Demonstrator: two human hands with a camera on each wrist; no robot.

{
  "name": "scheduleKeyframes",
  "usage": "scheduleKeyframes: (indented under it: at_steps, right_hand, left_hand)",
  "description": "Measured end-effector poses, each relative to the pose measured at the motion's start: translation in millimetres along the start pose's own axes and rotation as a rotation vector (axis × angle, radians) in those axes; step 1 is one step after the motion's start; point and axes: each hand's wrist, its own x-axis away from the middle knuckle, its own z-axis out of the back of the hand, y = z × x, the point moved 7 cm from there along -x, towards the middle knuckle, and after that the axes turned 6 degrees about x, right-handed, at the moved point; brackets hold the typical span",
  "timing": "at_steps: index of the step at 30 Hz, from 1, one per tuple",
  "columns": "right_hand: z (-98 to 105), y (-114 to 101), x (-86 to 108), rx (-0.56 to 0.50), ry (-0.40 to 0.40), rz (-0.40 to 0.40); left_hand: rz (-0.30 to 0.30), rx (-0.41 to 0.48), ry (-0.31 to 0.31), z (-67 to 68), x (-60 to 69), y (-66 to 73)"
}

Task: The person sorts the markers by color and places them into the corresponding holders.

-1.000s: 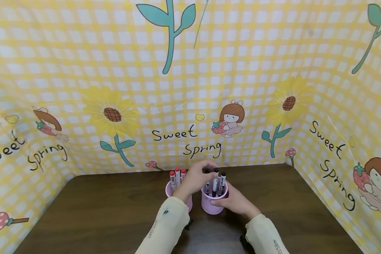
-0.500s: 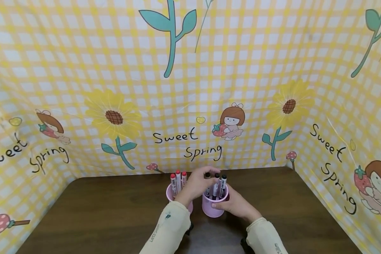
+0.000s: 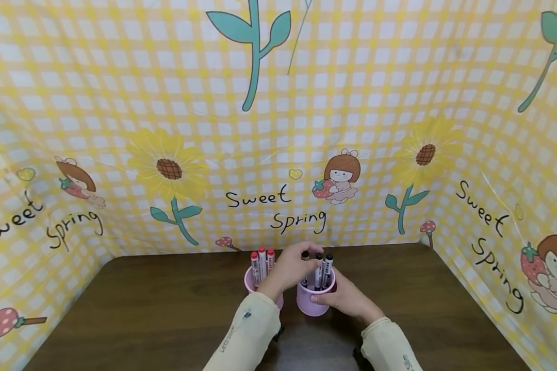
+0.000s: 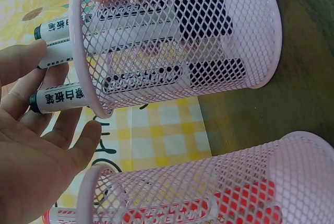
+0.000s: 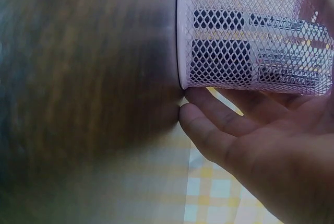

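In the head view my left hand (image 3: 285,270) reaches over a pink mesh pen cup (image 3: 312,304). Its thumb and fingers pinch the upper end of a whiteboard marker (image 4: 57,52) with a dark cap, which stands inside that cup. Two more dark-capped markers (image 4: 57,97) are in the same cup, one on each side. My right hand (image 3: 350,300) grips the cup from the right, thumb across the front and fingers behind. In the right wrist view its fingertips (image 5: 192,114) lie by the cup's base, low against the tabletop.
A second pink mesh cup (image 3: 248,282) stands just left, partly hidden by my left forearm, holding several red-capped markers (image 3: 262,263). Both cups are on a dark wooden table (image 3: 167,309). Yellow checked cloth (image 3: 278,129) surrounds the table at the back and sides.
The pinched marker sits slightly lower in the cup than a second ago, and my left hand came down with it. My right hand keeps its hold. The head view shifted a little.
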Motion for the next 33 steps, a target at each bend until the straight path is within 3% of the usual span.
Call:
scheduleKeyframes:
  at_steps: [13, 24, 29, 33]
  right_hand:
    - [-0.2, 0.1, -1.2, 0.02, 0.003, 0.01]
    - [0.3, 0.4, -0.6, 0.032, 0.012, 0.028]
    - [1.0, -1.7, -0.7, 0.045, 0.018, 0.036]
    - [0.7, -2.3, -0.7, 0.049, 0.024, 0.034]
  left_hand:
    - [0.018, -0.034, -0.008, 0.5, 0.5, 2.3]
    - [0.017, -0.013, -0.006, 1.0, -1.7, 6.1]
    - [0.01, 0.0, 0.023, 5.7, 1.0, 11.9]
    - [-0.02, 0.029, 0.075, 15.7, 8.1, 26.2]
